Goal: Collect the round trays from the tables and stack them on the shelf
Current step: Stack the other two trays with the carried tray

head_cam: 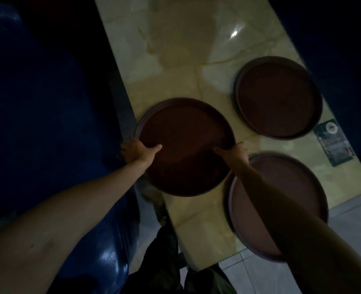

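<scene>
Three round dark brown trays are on or over a pale marble table [175, 60]. I hold the nearest-left round tray [186, 128] by its rim: my left hand [138, 150] grips the left edge, thumb inside; my right hand [234, 153] grips the right edge, thumb inside. This tray overhangs the table's left edge and overlaps a second tray [292, 198] at the near right, partly hidden by my right forearm. A third tray [279, 96] lies flat at the far right. No shelf is in view.
A dark card with a round logo [334, 143] lies near the table's right edge. A blue upholstered seat [48, 124] runs along the table's left side. Pale floor tiles [349, 219] show at the lower right. The scene is dim.
</scene>
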